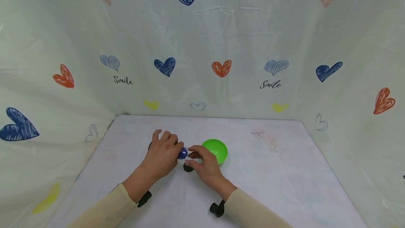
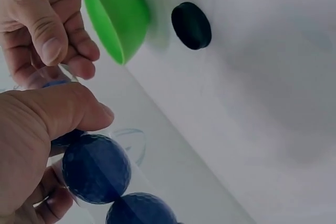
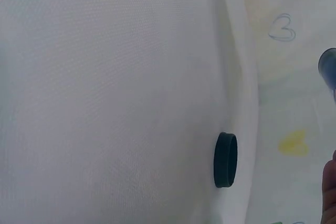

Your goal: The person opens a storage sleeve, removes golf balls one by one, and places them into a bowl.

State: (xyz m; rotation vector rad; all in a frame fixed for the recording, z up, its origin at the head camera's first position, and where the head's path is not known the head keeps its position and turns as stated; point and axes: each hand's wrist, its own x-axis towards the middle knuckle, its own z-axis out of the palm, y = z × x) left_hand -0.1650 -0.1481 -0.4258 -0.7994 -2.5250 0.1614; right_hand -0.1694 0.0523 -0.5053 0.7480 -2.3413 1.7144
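Note:
My left hand (image 1: 162,156) grips a clear tube (image 2: 84,199) with several dark blue dimpled balls (image 2: 97,169) lined up inside. Its thumb lies across the tube near one end in the left wrist view. Facing that end, my right hand (image 1: 207,166) has its thumb and fingers bent and spread apart, fingertips right at the tube's rim. A blue ball (image 1: 182,153) shows between the two hands. Below them, a round dark cap (image 3: 225,160) lies on the table. A bright green bowl (image 1: 218,147) stands just behind my right hand.
The white table (image 1: 269,185) reaches back to a pale curtain (image 1: 240,31) printed with hearts and words, which also hangs at both sides. Dark wrist-camera mounts (image 1: 217,209) sit under the forearms.

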